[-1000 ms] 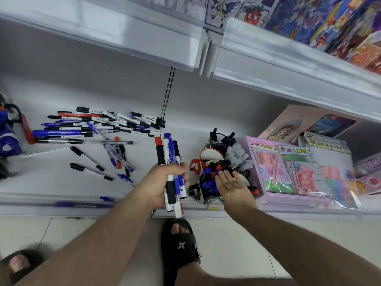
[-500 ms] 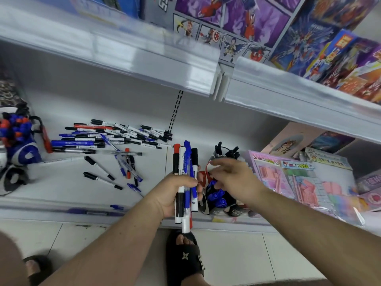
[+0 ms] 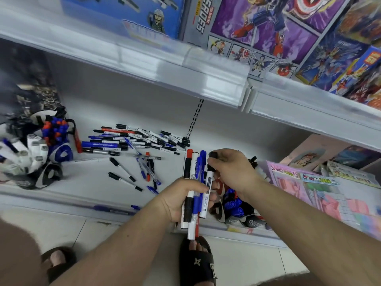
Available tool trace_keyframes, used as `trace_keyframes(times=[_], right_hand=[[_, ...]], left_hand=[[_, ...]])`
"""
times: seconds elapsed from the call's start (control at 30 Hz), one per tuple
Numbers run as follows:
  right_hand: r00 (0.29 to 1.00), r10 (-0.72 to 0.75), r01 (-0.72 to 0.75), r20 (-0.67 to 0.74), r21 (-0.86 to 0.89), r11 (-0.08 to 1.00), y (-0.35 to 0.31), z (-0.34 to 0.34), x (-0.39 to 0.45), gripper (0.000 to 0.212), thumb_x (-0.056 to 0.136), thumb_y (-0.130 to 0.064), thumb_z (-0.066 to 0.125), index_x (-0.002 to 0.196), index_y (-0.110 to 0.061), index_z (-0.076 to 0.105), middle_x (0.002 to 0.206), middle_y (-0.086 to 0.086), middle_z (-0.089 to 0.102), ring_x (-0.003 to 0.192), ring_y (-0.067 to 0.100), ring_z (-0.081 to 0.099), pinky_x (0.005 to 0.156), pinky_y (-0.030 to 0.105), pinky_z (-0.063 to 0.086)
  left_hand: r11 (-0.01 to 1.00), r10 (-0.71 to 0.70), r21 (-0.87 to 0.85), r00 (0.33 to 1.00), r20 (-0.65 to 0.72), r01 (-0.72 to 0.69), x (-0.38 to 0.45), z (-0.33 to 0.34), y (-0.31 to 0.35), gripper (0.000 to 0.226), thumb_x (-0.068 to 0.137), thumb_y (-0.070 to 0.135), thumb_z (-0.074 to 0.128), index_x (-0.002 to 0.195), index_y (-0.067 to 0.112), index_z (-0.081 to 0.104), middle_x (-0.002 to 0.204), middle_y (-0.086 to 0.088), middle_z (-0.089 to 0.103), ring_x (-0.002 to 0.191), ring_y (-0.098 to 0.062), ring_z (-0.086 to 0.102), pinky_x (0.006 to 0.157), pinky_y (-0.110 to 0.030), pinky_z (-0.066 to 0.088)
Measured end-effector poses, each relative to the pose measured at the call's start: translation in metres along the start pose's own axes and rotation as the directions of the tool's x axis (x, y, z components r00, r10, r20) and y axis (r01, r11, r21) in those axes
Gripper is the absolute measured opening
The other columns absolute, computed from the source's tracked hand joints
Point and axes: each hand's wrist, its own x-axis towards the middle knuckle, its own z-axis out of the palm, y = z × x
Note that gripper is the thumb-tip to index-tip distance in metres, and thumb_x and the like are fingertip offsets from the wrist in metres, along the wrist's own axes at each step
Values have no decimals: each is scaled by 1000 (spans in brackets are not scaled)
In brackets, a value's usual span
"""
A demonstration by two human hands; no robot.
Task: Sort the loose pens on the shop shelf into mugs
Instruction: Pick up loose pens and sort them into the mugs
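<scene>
My left hand [image 3: 181, 200] grips a bundle of markers [image 3: 195, 182] with red, blue and black caps, held upright over the shelf's front edge. My right hand [image 3: 233, 169] pinches the black cap of one white marker [image 3: 209, 182] at the bundle's right side. Below my right hand stand mugs [image 3: 237, 209] holding blue-capped markers, partly hidden by both hands. A heap of loose pens [image 3: 134, 141] lies on the shelf [image 3: 82, 182] to the left. More mugs [image 3: 41, 145] with sorted markers stand at the far left.
A pink stationery pack [image 3: 305, 193] lies right of the near mugs. An upper shelf [image 3: 165, 65] with toy boxes overhangs the work area. A blue pen [image 3: 113, 209] rests in the shelf's front rail. My sandalled foot [image 3: 198, 263] is on the tiled floor below.
My right hand has left the mugs and risen to the bundle, taking hold of a black-capped marker. The camera has tilted up and leftward, bringing the far-left mugs into view.
</scene>
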Motion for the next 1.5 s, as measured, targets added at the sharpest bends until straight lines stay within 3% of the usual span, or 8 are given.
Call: trace_keyframes(times=[0.13,0.23,0.37,0.53,0.73,1.17,1.37,1.5], right_hand=[[997,-66,66,-43,9,998,-9,11,2,25,99,-10,55,85,-30,60,88,-1,69,88,18,65,86,35,54],[981,-111,112,-159,0,994,-15,11,10,19,101,-11,49,109,-17,65,87,1,65,89,22,65,93,44,54],[966,-37,102,-255,244,965,-28,-1,18,29,105,-10,37,130,-14,49,84,4,48,58,17,57,58,36,57],[994,-6,-1,105,65,998,-27,-2,7,23,96,-11,57,119,-14,58,66,2,43,46,13,36,45,27,27],[934,-96,281,343,-544,791,-18,15,-12,52,68,-43,86,110,-31,56,78,-9,62,69,7,58,61,25,48],[882,-261,460,391,-601,654,-10,11,-15,64,86,-28,66,141,-43,38,58,-11,48,52,1,49,52,12,34],[890,-220,393,399,-429,813,-5,7,-15,69,90,-12,58,142,-53,39,49,-22,55,43,2,47,51,9,37],[924,-98,105,370,-1,994,-5,7,-12,71,94,0,52,137,-56,43,78,-12,64,55,7,51,53,22,44]], left_hand=[[991,-58,-124,991,-122,43,-6,7,8,12,64,6,64,69,2,74,77,-18,68,63,-24,66,64,-29,56],[977,-27,-211,980,-199,-16,-2,8,9,9,76,3,61,82,7,67,73,-13,64,58,-22,63,57,-28,54],[939,-34,-337,960,-277,-64,7,0,6,12,84,2,58,83,13,60,61,-2,56,47,-13,53,49,-24,44],[954,-51,-295,941,-334,-53,11,5,3,17,84,5,62,72,15,56,60,-1,51,52,-11,52,52,-24,40],[929,-20,-352,939,-344,-109,13,9,12,19,90,9,50,75,5,61,63,-10,57,55,-20,57,48,-24,47],[865,81,-458,959,-273,-203,10,24,14,39,94,32,56,68,9,71,67,-9,67,58,-19,69,55,-26,57],[875,90,-448,970,-224,-184,10,21,14,51,92,52,52,81,8,74,77,-14,73,66,-25,73,50,-32,57],[858,98,-489,984,-148,-159,9,21,16,71,75,72,48,104,13,76,110,-19,71,90,-34,73,64,-49,60]])
